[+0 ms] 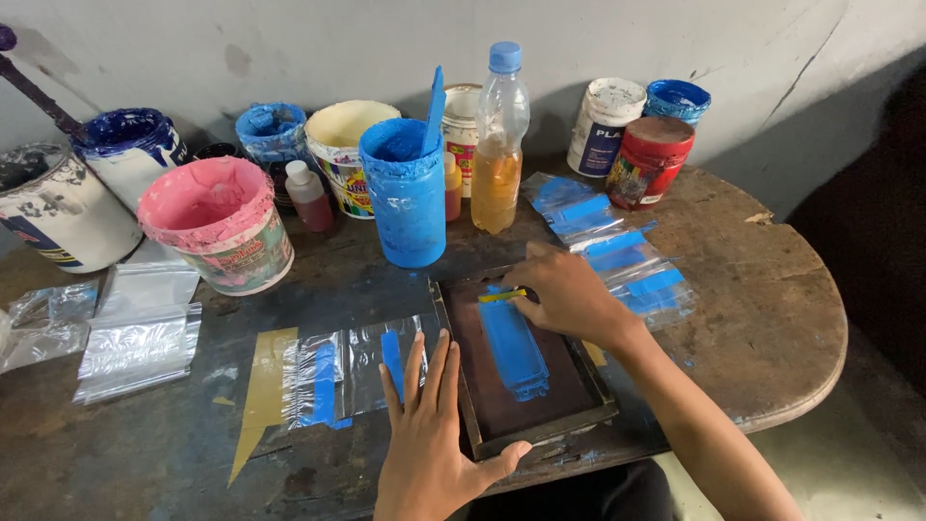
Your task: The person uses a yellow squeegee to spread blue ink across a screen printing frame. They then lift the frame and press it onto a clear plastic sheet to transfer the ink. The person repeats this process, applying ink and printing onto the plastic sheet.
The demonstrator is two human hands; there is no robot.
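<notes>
Left hand (431,439) flat beside framed screen (521,362); blue jar (406,193) behind.

L hand (429,439) flat on frame's (540,425) near-left corner, thumb over its rim. R hand (569,294) presses yellow squeegee (502,296) at screen's far end; blue ink streak (514,347) down middle. Printed plastic bags (352,371) lie just left, table's (772,318) near edge.

Worn, dark wooden table (772,318) with rounded right end, top smeared with blue paint. Along the back: white tub (53,207), blue-rimmed white tub (130,150), pink-crusted tub (220,224), blue jar (407,193), clear bottle of amber liquid (500,140), red jar (648,162). Printed clear bags (617,251) lie right of centre, plain clear bags (140,338) at left. Wooden screen frame (521,362) sits flat near front edge, beside a bag with blue stripes (352,371).
</notes>
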